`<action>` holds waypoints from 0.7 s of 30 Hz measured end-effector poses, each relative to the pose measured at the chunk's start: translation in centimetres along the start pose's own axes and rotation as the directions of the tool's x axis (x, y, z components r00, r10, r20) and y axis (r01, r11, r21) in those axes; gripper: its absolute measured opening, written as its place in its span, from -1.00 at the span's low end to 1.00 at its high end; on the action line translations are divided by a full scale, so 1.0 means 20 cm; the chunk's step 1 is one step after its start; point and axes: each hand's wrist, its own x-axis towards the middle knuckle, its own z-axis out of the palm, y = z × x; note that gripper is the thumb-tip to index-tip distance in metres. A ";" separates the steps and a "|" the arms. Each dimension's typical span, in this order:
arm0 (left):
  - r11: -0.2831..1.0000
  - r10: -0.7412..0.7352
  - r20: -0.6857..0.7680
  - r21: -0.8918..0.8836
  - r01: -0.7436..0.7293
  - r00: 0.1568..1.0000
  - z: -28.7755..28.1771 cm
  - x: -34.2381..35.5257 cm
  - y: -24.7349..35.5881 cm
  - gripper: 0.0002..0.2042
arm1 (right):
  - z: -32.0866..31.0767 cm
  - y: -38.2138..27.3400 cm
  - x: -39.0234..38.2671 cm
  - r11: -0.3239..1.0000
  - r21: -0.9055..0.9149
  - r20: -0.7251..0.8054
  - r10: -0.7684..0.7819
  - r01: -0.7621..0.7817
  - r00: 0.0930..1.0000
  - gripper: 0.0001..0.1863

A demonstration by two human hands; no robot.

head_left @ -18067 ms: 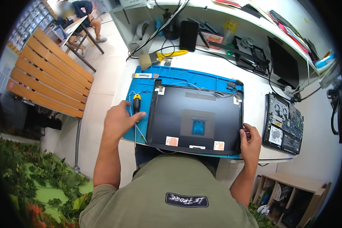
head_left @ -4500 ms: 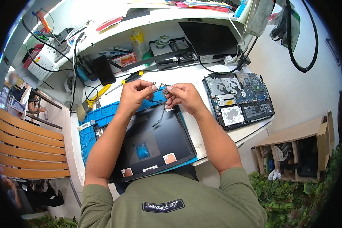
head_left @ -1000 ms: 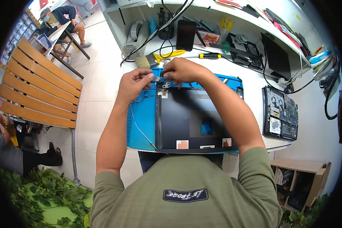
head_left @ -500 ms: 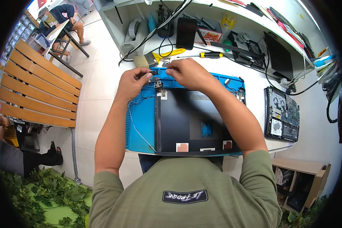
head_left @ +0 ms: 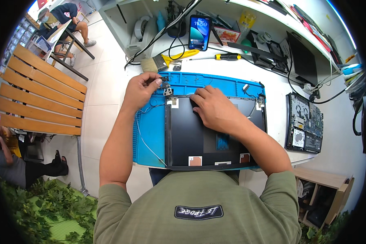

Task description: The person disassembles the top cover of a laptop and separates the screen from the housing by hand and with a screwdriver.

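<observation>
My left hand [head_left: 144, 89] pinches a small black part [head_left: 165, 79] between thumb and fingers, just above a metal hinge [head_left: 168, 90]; its exact kind is too small to tell. My right hand [head_left: 215, 107] lies on the upper middle of a black laptop lid [head_left: 185, 134], fingers apart, slightly bent, with nothing visible in them. The lid rests on a blue repair mat [head_left: 150, 136]. Thin cables [head_left: 148, 109] run along its left side, and another hinge [head_left: 259, 106] sits at its upper right corner.
Beyond the mat lie a yellow brush [head_left: 160, 63], a screwdriver [head_left: 227, 57] and a small dark piece [head_left: 177, 68]. A lit phone [head_left: 199, 32] stands behind them. An opened laptop base [head_left: 305, 123] is at the right. Other people sit off to the left, near a slatted wooden bench [head_left: 40, 95].
My right hand has moved from beside the left hand down and right onto the lid. The phone screen has lit up. My left hand stays where it was.
</observation>
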 end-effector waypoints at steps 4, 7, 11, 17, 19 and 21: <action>0.992 0.068 0.068 0.102 -0.075 0.995 0.08 0.04 0.03 -0.80 | 0.03 0.02 -0.10 0.999 -0.010 -0.119 -0.035 0.034 0.992 -0.66; 0.981 0.165 0.078 0.095 -0.172 0.983 0.08 0.04 -0.02 -0.82 | 0.04 -0.02 -0.17 0.998 0.001 -0.113 -0.064 0.065 0.992 -0.64; 0.998 0.031 0.049 -0.055 -0.028 0.998 -0.05 -0.02 -0.18 -0.80 | -0.07 -0.11 -0.29 0.989 0.123 -0.073 -0.074 0.083 0.995 -0.66; 1.000 -0.019 0.104 -0.006 0.019 0.994 0.04 0.02 0.00 -0.79 | -0.15 0.00 -0.58 0.983 0.138 -0.218 0.147 -0.118 0.965 -0.70; 1.000 -0.022 0.102 0.003 0.022 0.995 0.02 0.00 -0.02 -0.78 | -0.14 -0.01 -0.56 0.979 0.183 -0.205 0.127 -0.090 0.970 -0.73; 1.000 -0.016 0.084 0.004 0.016 0.996 0.02 -0.03 -0.04 -0.78 | -0.12 -0.02 -0.52 0.967 0.248 -0.208 0.111 -0.058 0.972 -0.75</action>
